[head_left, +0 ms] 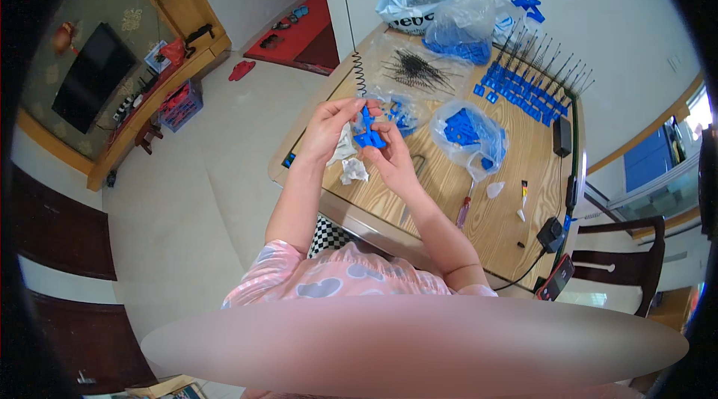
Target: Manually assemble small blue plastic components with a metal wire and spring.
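Pale tiled floor (194, 137) runs right across this living room, with a wood-grain table (532, 163) filling the right half and a black TV (93, 77) over on the left wall. From where I'm standing there's also a dark wooden chair (621, 258) by the table's right edge. Back of the tabletop is bag city: a printed white bag (404, 4), then a clear bag (458, 25) with blue stuff at the bottom. To the right of those sit rows of blue pieces (523, 92) with thin black rods sticking up, and a messy heap of black wires (419, 70) lies on clear plastic. Another open bag of blue parts (464, 127) sits nearer the person. Now the hands: the left hand (325, 130) pinches the top of a blue plastic piece (368, 139), and the right hand (393, 158) grips its lower end, so it's held between them over the near left of the table. A coiled black wire (357, 70) rises from the left fingertips; can't tell if it's joined to the piece. Smaller bits: a screwdriver (464, 212), crumpled white paper (354, 171), and a little tube (524, 189).
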Demonstrator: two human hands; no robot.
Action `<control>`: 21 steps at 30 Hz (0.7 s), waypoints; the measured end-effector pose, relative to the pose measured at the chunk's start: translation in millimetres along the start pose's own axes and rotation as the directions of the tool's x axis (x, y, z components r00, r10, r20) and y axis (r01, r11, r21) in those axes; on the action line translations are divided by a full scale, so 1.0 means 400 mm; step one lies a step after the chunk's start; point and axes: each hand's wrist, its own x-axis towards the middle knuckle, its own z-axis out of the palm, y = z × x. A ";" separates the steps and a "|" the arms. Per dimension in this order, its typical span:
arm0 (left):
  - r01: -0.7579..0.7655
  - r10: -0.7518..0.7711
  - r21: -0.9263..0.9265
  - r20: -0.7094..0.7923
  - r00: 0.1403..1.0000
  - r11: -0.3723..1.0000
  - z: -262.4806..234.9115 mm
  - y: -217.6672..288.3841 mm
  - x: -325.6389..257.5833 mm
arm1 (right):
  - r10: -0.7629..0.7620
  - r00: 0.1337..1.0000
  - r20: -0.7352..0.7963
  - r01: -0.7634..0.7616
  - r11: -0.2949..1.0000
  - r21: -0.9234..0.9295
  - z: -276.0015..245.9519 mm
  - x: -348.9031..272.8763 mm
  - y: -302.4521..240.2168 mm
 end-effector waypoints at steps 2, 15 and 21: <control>-0.024 0.024 0.038 0.001 1.000 0.999 -0.002 0.007 0.019 | -0.020 1.000 0.004 0.020 1.000 -0.010 -0.008 0.014 -0.009; -0.056 0.055 0.049 0.034 0.998 0.997 0.047 0.041 0.076 | -0.112 0.991 -0.076 0.098 0.982 -0.164 -0.050 0.046 -0.037; -0.044 0.043 0.028 0.039 0.998 0.999 0.060 0.047 0.093 | -0.024 0.998 -0.065 0.021 0.998 -0.057 -0.058 0.042 -0.072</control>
